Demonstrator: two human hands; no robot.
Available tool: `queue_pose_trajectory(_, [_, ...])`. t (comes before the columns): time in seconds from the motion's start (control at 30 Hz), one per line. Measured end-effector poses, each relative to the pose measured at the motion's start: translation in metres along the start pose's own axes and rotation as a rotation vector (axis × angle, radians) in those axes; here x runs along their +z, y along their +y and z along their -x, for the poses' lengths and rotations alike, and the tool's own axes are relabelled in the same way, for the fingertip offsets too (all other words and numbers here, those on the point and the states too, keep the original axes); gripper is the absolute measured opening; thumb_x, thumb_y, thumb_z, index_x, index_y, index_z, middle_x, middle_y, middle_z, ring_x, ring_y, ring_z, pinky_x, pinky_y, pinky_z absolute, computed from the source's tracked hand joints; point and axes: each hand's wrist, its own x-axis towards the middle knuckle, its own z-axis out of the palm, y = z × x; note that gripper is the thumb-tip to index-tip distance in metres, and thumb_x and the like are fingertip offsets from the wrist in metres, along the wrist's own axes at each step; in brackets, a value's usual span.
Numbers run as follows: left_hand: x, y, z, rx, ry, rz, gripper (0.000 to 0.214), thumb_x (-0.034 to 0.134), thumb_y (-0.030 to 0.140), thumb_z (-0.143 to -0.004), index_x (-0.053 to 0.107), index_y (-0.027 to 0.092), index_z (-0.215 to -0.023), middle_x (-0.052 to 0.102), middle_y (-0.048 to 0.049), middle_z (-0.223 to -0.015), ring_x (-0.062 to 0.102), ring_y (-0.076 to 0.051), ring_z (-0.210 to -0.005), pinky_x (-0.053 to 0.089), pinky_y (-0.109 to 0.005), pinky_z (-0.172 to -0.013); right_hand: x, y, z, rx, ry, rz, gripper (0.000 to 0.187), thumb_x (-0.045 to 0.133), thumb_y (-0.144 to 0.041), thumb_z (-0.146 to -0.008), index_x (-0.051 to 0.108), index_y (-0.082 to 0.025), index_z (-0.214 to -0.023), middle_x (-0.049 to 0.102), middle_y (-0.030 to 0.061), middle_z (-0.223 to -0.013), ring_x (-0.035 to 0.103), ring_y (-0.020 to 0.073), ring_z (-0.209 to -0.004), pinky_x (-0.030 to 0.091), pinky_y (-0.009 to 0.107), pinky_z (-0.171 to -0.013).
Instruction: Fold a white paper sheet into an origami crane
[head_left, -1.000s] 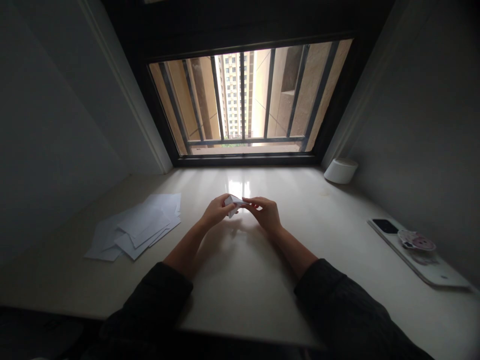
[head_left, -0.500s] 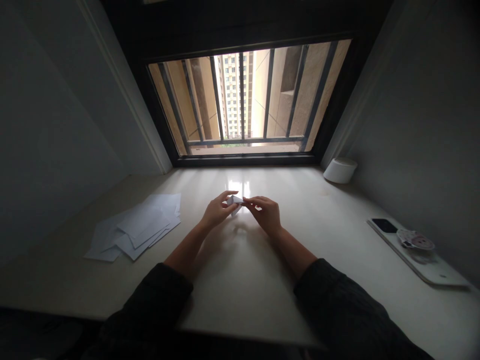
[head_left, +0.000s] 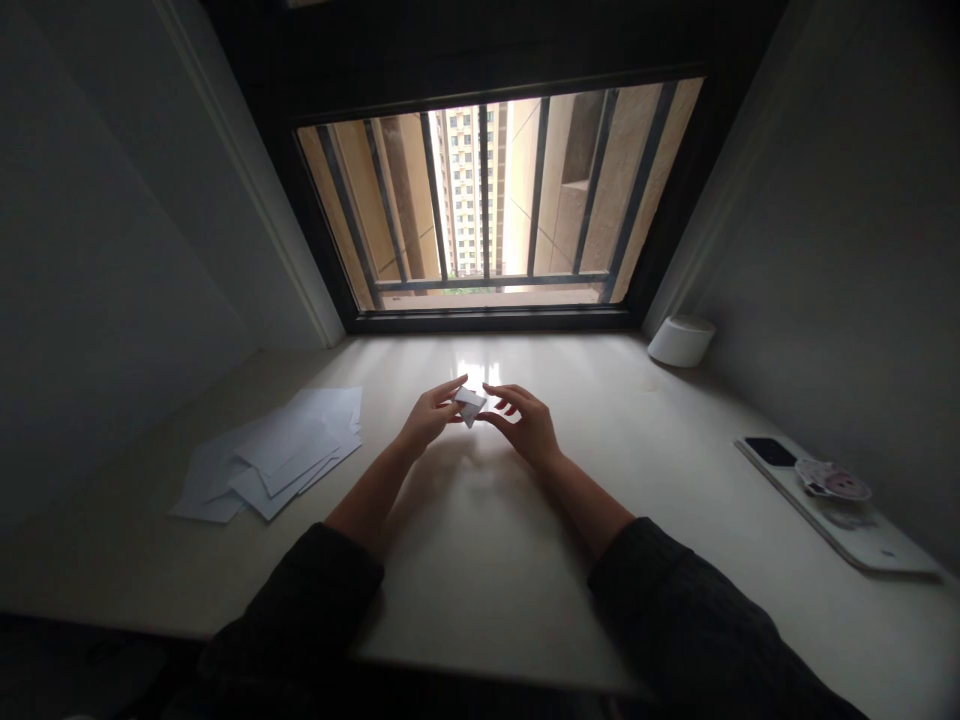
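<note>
A small folded piece of white paper [head_left: 470,403] is held up over the pale sill, between my two hands. My left hand [head_left: 429,418] grips it from the left, with the index finger stretched out above it. On the other side, my right hand [head_left: 529,425] has its thumb and index finger apart around the paper's right corner. The thumb tip is close to the lower edge; whether it touches I cannot tell. Several loose white sheets [head_left: 289,445] lie overlapping on the sill to the left.
A phone [head_left: 832,510] with a round cartoon grip lies at the right by the wall. A white rounded object [head_left: 681,341] stands in the back right corner. The dark-framed window [head_left: 495,320] with bars closes off the far side.
The folded paper has turned, now showing a flatter, pointed face towards me. My right fingers were pinching its right end and have spread apart.
</note>
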Motion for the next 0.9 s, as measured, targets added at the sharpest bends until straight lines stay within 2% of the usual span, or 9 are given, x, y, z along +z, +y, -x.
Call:
queue_pose_trajectory(0.2, [0.0,0.005,0.003,0.013,-0.02,0.104,0.065,0.072,0.028,-0.067,0.053,0.019,-0.128,0.063,-0.0081,-0.107,0.063,-0.02,-0.09,0.053,-0.041,-0.085,0.005,0.011,-0.006,0.266,-0.039,-0.367,0.035,0.072,-0.045,-0.068,0.072,-0.024,-0.096,0.07,0.0062,-0.091,0.061,0.0161,-0.07,0.05,0.03,-0.061])
queue_pose_trajectory(0.3, [0.0,0.005,0.003,0.028,-0.043,0.088,0.067,0.073,0.027,-0.067,0.051,0.019,-0.13,0.063,-0.0105,-0.111,0.063,-0.021,-0.092,0.053,-0.041,-0.084,0.007,0.013,-0.007,0.33,-0.058,-0.466,0.033,0.071,-0.046,-0.068,0.072,-0.022,-0.091,0.071,0.0049,-0.081,0.062,0.0156,-0.066,0.05,0.03,-0.061])
queue_pose_trajectory(0.47, [0.002,0.002,0.003,0.047,-0.063,0.054,0.061,0.072,0.025,-0.068,0.055,0.018,-0.126,0.064,-0.0115,-0.114,0.062,-0.024,-0.098,0.052,-0.041,-0.085,0.007,0.013,-0.007,0.34,-0.038,-0.462,0.034,0.075,-0.045,-0.061,0.069,-0.019,-0.083,0.07,0.0058,-0.081,0.063,0.0168,-0.068,0.051,0.029,-0.06])
queue_pose_trajectory(0.67, [0.004,-0.001,0.001,0.147,-0.076,-0.063,0.045,0.065,0.018,-0.07,0.064,0.018,-0.115,0.067,-0.0079,-0.113,0.061,-0.024,-0.1,0.051,-0.038,-0.085,0.006,0.01,-0.007,0.317,-0.061,-0.478,0.051,0.079,-0.041,-0.058,0.064,-0.021,-0.103,0.069,0.0047,-0.084,0.065,0.0169,-0.071,0.052,0.03,-0.063])
queue_pose_trajectory(0.9, [0.005,-0.003,0.002,0.251,-0.044,-0.23,0.042,0.063,0.02,-0.072,0.065,0.019,-0.114,0.069,-0.0075,-0.107,0.062,-0.023,-0.095,0.052,-0.033,-0.076,0.006,0.008,-0.005,0.293,-0.05,-0.409,0.053,0.078,-0.043,-0.058,0.065,-0.021,-0.104,0.069,0.0055,-0.085,0.064,0.0162,-0.068,0.053,0.031,-0.063])
